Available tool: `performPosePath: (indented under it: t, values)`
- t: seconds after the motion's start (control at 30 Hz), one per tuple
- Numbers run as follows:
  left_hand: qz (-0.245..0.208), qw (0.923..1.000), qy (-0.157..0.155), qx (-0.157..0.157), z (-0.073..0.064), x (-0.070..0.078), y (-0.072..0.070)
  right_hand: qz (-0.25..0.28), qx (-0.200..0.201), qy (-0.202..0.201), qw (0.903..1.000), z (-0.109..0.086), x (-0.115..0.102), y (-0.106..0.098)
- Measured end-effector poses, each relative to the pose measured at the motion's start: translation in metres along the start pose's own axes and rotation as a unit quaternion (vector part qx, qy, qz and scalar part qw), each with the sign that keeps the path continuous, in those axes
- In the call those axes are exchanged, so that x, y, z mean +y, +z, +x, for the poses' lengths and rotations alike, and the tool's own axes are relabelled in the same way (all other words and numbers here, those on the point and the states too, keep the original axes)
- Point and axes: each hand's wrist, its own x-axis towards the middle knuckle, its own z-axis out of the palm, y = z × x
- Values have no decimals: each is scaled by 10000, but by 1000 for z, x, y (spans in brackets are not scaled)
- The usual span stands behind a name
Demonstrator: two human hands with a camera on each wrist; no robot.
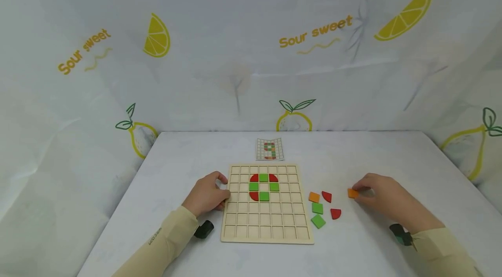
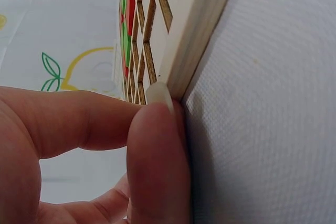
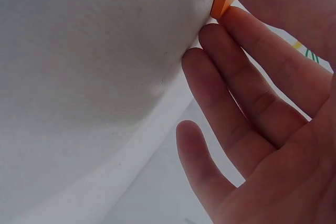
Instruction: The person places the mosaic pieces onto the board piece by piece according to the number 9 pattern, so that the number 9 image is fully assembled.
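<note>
A wooden grid board [image 1: 266, 220] lies on the table. Red quarter-round tiles [image 1: 254, 196] and green square tiles [image 1: 264, 197] form a ring in its upper cells. My left hand [image 1: 208, 194] grips the board's left edge, thumb and index fingertips meeting there in the left wrist view. Off to the right, my right hand [image 1: 382, 194] pinches an orange square tile [image 1: 352, 193] between thumb and index finger, close to the tabletop. In the right wrist view the other fingers of that hand are spread and the orange tile [image 3: 221, 1] is partly hidden.
Between board and right hand lie loose tiles: an orange square [image 1: 314, 197], green squares [image 1: 318, 221] and red quarter-rounds [image 1: 335, 214]. Behind the board is a pattern card [image 1: 269, 150] with a coloured figure on a grid. A lemon-printed cloth [image 1: 235, 72] hangs behind the white table [image 1: 188, 150].
</note>
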Motion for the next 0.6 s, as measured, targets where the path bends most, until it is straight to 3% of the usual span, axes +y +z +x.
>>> performPosePath:
  t: [0.27,0.6]
  values:
    - [106,9999,-36,17,-1,1,0,11,-171,117,9998,8,-7,0]
    - [-26,10000,27,-24,1,-2,0,-81,-136,-208,9997,22,-32,1]
